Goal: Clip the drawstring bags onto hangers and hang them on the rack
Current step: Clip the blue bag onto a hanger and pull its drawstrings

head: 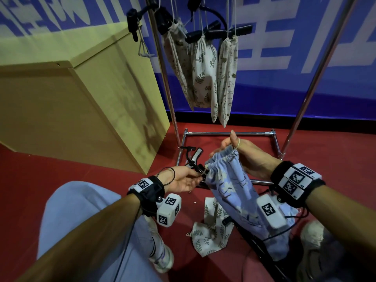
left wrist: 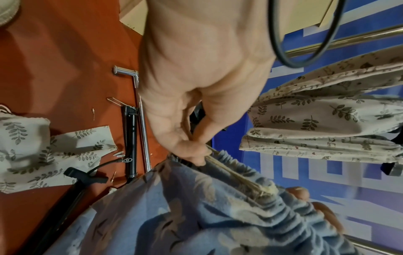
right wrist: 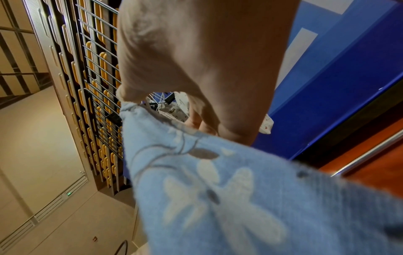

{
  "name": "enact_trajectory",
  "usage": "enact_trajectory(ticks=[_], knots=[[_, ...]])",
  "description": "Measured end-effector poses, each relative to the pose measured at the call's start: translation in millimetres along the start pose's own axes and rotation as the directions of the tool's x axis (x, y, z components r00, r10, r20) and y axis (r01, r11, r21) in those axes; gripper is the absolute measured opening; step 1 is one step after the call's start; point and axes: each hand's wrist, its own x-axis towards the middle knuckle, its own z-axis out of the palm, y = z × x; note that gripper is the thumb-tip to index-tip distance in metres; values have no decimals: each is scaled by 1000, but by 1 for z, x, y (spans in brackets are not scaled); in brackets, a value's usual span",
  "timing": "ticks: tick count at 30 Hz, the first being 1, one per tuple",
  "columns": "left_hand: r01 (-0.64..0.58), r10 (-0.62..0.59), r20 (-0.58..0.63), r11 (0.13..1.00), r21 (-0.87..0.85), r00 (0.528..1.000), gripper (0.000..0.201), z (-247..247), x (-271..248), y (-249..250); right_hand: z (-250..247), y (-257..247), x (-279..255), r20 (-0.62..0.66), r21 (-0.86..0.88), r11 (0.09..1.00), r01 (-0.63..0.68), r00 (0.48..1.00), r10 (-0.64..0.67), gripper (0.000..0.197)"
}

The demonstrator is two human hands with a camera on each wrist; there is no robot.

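Observation:
A blue floral drawstring bag [head: 227, 180] hangs between my hands above the red floor. My right hand [head: 230, 146] pinches its gathered top edge, with a loop of cord round one finger. My left hand [head: 198, 175] grips a black clip hanger [head: 193, 157] at the bag's left corner. In the left wrist view the left hand [left wrist: 200, 155] pinches the bag's beige drawstring [left wrist: 235, 174] against the blue bag [left wrist: 218, 215]. The right wrist view shows the right hand [right wrist: 157, 110] on the blue bag [right wrist: 218, 189]. Three patterned bags [head: 203, 68] hang on black hangers from the metal rack [head: 164, 78].
A leaf-print bag [head: 211, 226] lies on the floor below my hands, beside a black hanger [left wrist: 130, 138] and the rack's base bar [head: 227, 133]. A large tan box [head: 81, 98] stands to the left of the rack. A blue banner wall runs behind.

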Motion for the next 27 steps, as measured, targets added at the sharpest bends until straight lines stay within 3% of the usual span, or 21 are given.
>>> enact_trajectory(ticks=[8,20,27], knots=[[49,-52,37,996,81,998,9,1,1,0,-3,-2,1,14,12,999,30,999,-30,67],[-26,27,-20,998,49,999,17,2,2,-4,-3,-3,1,-20,-40,999,26,999,-26,63],[26,-16,-67,986,165,998,11,3,-2,-4,-5,-2,2,81,-52,998,32,996,-28,66]])
